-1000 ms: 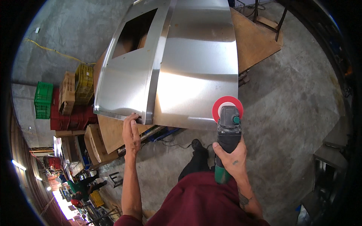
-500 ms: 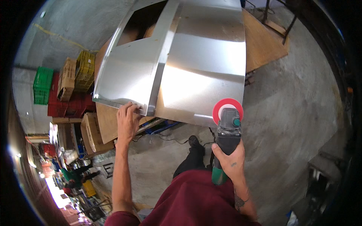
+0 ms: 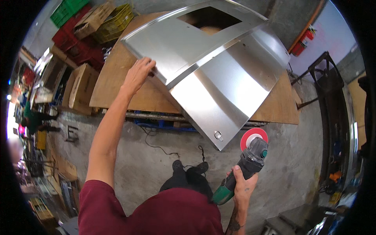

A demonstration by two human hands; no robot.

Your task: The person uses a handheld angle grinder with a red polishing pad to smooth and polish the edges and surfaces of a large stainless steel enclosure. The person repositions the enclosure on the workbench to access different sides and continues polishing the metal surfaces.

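A large folded sheet-metal panel (image 3: 227,88), shiny and silver, lies slanted across a wooden tabletop (image 3: 137,96). One face has a rectangular cut-out (image 3: 209,19); a small metal latch (image 3: 218,135) sits near its closest corner, which juts past the table's front edge. My left hand (image 3: 139,74) grips the panel's left edge with bent fingers, the tips partly hidden. In my right hand (image 3: 244,184) is an angle grinder (image 3: 250,156), black and green, fingers wrapped round its body. Its red disc (image 3: 246,135) is just right of the panel's near corner, apart from it.
Green, red and yellow crates (image 3: 113,27) stand at the far left with cardboard boxes (image 3: 83,86). A black cable (image 3: 160,150) trails over the floor near my feet. A fire extinguisher (image 3: 303,41) hangs at the far right, beyond a dark metal frame (image 3: 327,74). Another person (image 3: 33,117) is at the left.
The view has turned, so panel and table appear swung clockwise. The latch now shows. The grinder's disc, earlier overlapping the panel's near edge in view, is now clear of it.
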